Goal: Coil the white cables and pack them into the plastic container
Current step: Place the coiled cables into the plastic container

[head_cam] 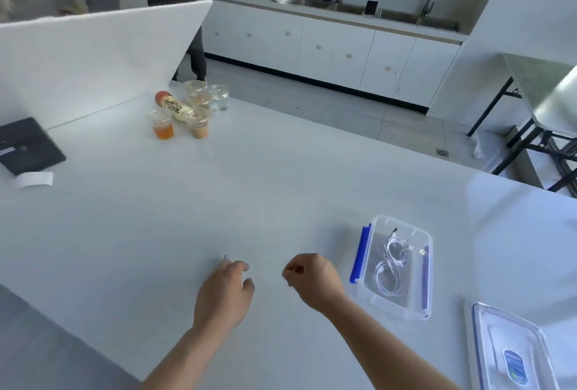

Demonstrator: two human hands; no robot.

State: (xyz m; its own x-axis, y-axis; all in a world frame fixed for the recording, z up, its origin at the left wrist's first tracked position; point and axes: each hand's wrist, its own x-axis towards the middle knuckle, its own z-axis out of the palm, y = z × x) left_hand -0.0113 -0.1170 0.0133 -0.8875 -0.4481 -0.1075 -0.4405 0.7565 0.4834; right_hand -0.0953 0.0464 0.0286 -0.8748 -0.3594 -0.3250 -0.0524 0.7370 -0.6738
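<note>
White coiled cables [390, 260] sit in the clear plastic container [406, 311] at three o'clock, close for packing; left hand [224, 291] and right hand [313, 278] are curled narrow, and I cannot tell what they hold.

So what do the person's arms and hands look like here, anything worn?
The left forearm and right forearm are bare up to the frame edge, with no sleeves in view. The left hand and right hand are ungloved, and no watch, ring, bracelet or marking is visible.
</note>
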